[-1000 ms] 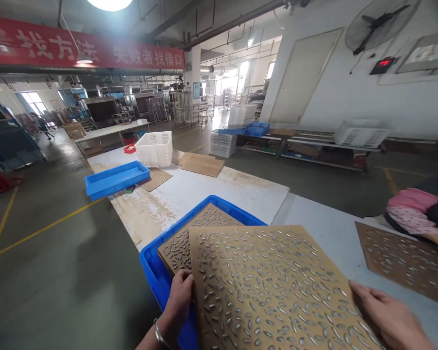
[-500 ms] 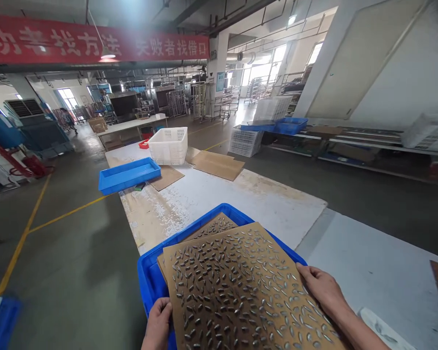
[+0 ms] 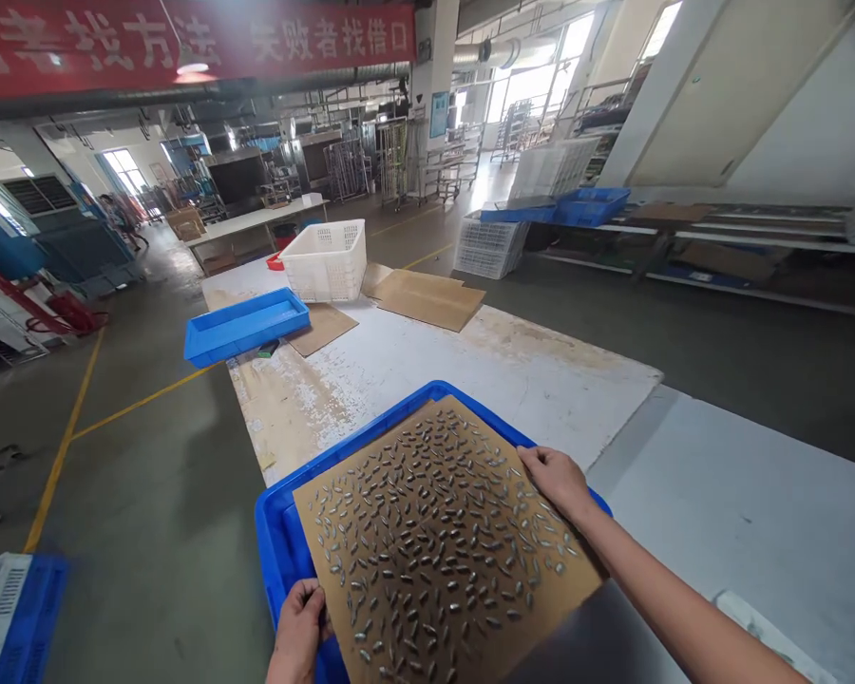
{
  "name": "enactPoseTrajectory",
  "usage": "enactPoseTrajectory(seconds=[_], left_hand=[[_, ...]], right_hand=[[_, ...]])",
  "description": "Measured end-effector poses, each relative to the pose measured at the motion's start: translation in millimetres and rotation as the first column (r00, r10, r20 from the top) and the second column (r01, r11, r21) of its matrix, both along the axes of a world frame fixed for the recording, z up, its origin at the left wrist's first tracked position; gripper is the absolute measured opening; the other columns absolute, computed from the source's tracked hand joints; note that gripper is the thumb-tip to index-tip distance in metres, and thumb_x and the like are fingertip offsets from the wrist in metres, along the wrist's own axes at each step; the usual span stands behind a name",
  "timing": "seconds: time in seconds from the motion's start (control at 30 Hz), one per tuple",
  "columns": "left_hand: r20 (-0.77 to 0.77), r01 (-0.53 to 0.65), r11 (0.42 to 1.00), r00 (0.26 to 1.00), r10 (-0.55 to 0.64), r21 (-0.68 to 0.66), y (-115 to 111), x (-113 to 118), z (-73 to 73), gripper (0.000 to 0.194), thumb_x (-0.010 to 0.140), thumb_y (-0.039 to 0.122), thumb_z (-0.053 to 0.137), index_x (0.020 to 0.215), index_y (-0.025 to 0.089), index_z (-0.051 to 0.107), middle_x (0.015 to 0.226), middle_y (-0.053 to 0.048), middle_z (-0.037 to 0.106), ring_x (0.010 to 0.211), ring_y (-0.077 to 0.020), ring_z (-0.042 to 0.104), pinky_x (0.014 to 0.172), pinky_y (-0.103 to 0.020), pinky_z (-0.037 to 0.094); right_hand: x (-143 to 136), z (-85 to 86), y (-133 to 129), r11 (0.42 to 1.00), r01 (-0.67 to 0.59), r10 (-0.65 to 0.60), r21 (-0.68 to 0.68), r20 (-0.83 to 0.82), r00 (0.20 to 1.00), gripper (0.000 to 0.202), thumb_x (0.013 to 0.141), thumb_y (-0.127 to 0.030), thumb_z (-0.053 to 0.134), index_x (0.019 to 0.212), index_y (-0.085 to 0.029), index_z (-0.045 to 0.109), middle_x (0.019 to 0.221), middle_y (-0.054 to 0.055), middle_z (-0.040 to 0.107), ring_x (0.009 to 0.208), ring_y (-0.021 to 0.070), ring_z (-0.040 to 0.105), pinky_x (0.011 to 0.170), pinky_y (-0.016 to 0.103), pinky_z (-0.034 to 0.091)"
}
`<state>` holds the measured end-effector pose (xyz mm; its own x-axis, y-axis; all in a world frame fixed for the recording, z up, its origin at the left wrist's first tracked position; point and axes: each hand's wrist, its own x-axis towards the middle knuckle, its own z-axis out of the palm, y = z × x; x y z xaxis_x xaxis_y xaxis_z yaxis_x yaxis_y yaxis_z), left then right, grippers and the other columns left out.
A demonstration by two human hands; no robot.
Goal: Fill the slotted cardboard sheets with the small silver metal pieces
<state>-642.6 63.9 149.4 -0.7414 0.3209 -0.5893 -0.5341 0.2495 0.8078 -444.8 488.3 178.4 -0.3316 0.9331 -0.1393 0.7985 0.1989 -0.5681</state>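
In the head view, a worn white tabletop (image 3: pixel 570 389) crosses a workshop under a red banner (image 3: pixel 313 36). The right hand (image 3: pixel 557 478) pinches one edge of a square brown cardboard sheet (image 3: pixel 434 541) bearing silvery pieces, over a rectangular blue plastic tray (image 3: pixel 276 532); the left hand (image 3: pixel 299 622) curls at the opposite edge, grip unclear. Tabletop extends past the tray's far rim.

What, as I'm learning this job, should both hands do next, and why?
Perhaps ease the board down gently and level: the left hand and right hand are at opposite edges, it is over the near blue tray, and small pieces dot it.
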Motion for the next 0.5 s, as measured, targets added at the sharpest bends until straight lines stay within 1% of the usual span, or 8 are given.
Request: enactPoseTrajectory(seconds=[0.1,0.2,0.33,0.5], left_hand=[[-0.026,0.022,0.999,0.999,-0.023,-0.031,4,-2,2.2,0.055,0.049,0.063,0.086,0.07,0.02,0.06,0.059,0.004,0.056,0.055,-0.013,0.053,0.058,-0.027,0.045],[-0.028,0.03,0.998,0.999,-0.032,-0.063,9,-5,2.1,0.053,0.049,0.06,0.086,0.072,0.019,0.06,0.06,0.005,0.056,0.056,-0.0122,0.053,0.059,-0.027,0.047],[0.003,0.031,0.998,1.0,-0.031,-0.064,14,-10,-1.3,0.05,0.048,0.052,0.088,0.072,0.02,0.058,0.059,0.006,0.057,0.056,-0.0113,0.054,0.062,-0.028,0.052],[0.011,0.013,0.997,1.0,-0.012,-0.074,15,-10,-6.7,0.048,0.05,0.047,0.089,0.073,0.021,0.055,0.058,0.006,0.059,0.054,-0.0116,0.056,0.06,-0.029,0.053]], right_hand=[[-14,-5.0,8,1.0,-0.013,0.013,0.003,0.017,1.0,0.038,0.089,-0.045,0.046,0.069,-0.022,0.069,0.075,0.008,0.074,0.078,0.0244,0.067,0.067,0.03,0.043],[-22,-15.4,16,1.0,-0.015,0.016,-0.013,0.036,0.999,0.037,0.093,-0.043,0.047,0.077,-0.021,0.073,0.085,0.008,0.077,0.084,0.0228,0.068,0.071,0.028,0.043],[-26,-28.6,23,1.0,-0.018,0.019,-0.022,0.058,0.998,0.036,0.096,-0.041,0.049,0.084,-0.02,0.075,0.092,0.008,0.078,0.088,0.0214,0.068,0.072,0.027,0.042],[-26,-35.5,24,0.999,-0.032,0.033,-0.012,0.081,0.996,0.038,0.097,-0.041,0.049,0.09,-0.018,0.078,0.095,0.01,0.079,0.089,0.0225,0.068,0.073,0.028,0.043]])
